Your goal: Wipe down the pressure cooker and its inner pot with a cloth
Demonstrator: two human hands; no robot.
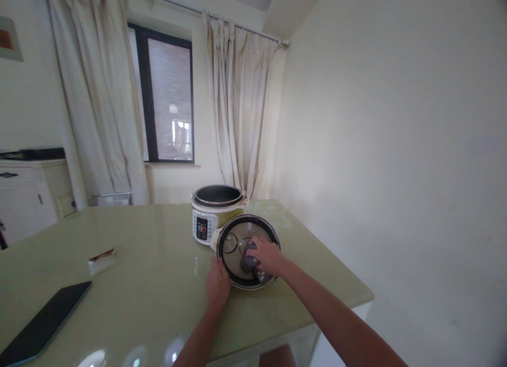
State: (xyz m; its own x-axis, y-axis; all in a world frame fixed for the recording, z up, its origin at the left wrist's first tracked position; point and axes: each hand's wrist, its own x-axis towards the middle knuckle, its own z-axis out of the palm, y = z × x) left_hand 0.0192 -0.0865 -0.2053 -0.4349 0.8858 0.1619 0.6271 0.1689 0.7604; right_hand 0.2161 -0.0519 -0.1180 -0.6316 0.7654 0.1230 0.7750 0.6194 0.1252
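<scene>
The lid (247, 251) lies upside down on the green counter (158, 282), just in front of the open cooker (216, 211). The left hand (217, 285) grips the lid's near rim. The right hand (269, 256) presses a grey cloth (249, 262) against the lid's inner face, fingers curled around it.

The right hand (268, 255) covers most of a grey cloth (249, 262) and part of the cooker lid (237, 240) — how it grips can't be made out. The left hand's (217, 284) fingertips hide behind the lid's rim. The panel on the cooker (212, 211) is too small to read. A dark tablet (41, 325) is cut off at the lower left edge — both forearms run out the bottom.
</scene>
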